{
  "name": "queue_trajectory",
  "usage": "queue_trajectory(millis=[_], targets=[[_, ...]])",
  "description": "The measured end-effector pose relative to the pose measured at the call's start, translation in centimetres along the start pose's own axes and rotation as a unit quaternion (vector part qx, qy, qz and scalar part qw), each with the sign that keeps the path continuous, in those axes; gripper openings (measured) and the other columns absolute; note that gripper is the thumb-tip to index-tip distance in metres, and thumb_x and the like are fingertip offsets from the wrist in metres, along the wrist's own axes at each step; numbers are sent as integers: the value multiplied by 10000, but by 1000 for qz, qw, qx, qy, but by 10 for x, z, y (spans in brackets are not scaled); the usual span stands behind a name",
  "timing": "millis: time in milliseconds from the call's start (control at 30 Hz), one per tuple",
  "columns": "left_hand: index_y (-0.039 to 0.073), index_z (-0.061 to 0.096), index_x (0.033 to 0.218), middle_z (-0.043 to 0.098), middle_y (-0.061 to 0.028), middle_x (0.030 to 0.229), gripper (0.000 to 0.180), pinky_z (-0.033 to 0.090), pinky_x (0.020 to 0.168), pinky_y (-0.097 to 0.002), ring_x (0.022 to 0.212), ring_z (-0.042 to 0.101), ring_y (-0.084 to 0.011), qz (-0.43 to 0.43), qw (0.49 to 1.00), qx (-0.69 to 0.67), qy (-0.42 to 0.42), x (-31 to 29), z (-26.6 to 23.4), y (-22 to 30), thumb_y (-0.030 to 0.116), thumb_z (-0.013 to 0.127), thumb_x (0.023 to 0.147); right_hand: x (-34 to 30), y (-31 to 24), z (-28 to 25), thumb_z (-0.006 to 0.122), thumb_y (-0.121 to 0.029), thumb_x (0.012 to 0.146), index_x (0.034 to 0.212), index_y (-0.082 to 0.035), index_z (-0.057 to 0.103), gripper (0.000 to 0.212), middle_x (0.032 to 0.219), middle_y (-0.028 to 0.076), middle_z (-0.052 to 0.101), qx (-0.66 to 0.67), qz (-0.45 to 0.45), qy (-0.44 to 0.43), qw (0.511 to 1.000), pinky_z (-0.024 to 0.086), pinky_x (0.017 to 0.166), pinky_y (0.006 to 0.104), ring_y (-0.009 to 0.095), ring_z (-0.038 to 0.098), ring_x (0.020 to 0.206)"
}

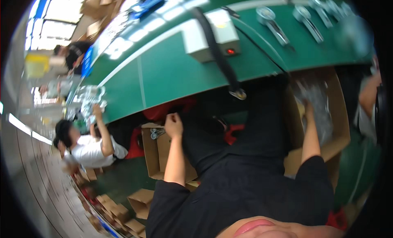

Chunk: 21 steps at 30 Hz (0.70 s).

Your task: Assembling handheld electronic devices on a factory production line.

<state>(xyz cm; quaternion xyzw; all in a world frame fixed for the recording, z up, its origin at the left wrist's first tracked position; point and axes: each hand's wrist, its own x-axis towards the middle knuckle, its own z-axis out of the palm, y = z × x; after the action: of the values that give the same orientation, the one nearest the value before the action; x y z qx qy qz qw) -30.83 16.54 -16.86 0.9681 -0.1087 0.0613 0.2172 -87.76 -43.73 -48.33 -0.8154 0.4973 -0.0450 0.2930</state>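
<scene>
My left hand (174, 125) is raised over my left thigh, beside a small open carton (154, 158). Its fingers are curled in, and whatever they may hold is too small to see. Inside that carton's far end lie a few shiny metal parts (156, 133). On my other side, my right hand (308, 110) reaches down into a large open carton (339, 100). Clear plastic bags (317, 107) fill much of it. The right fingers are blurred and partly hidden against the carton's inside, so their grip does not show.
Ahead runs a green worktable (163, 80) carrying a white box (213, 35) with a red light. A black ribbed hose (213, 45) hangs over the edge. Silver round-headed, handled pieces (272, 25) lie at the far right. A co-worker (92, 150) sits left; another person's arm (369, 90) shows right.
</scene>
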Motion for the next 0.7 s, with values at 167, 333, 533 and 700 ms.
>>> queue_trajectory(millis=[167, 333, 533, 700], targets=[[60, 706, 942, 714, -188, 873, 294, 536, 725, -518, 836, 692, -431, 49, 995, -45, 75, -9, -8, -2, 316, 606, 1047, -6, -1, -17, 778, -90, 916, 1366, -7, 648, 477, 1361, 184, 683, 162, 11, 59, 985, 475, 1113, 388, 274, 624, 1298], [60, 693, 920, 710, -179, 882, 304, 533, 686, -514, 806, 689, -437, 62, 990, -68, 106, -10, -20, -1, 318, 598, 1050, -20, -37, -74, 799, -155, 966, 1346, -30, 649, 428, 1234, 83, 679, 256, 27, 228, 939, 496, 1031, 362, 201, 623, 1163], [62, 676, 896, 700, -168, 860, 290, 531, 677, -507, 789, 686, -424, 34, 992, -64, 99, -22, -30, -25, 305, 614, 1042, -69, -200, -150, 652, -284, 1085, 1325, -26, 629, 354, 1106, 69, 661, 690, -30, 137, 710, 487, 1021, 355, 174, 625, 1091], [70, 629, 823, 646, -161, 775, 286, 516, 648, -505, 736, 662, -415, 56, 986, -100, 123, -18, -27, -10, 279, 642, 1018, -106, -353, -157, 526, -378, 1098, 1286, 50, 645, 482, 1368, 230, 681, 774, -96, -80, 621, 476, 1190, 440, 319, 624, 1330]])
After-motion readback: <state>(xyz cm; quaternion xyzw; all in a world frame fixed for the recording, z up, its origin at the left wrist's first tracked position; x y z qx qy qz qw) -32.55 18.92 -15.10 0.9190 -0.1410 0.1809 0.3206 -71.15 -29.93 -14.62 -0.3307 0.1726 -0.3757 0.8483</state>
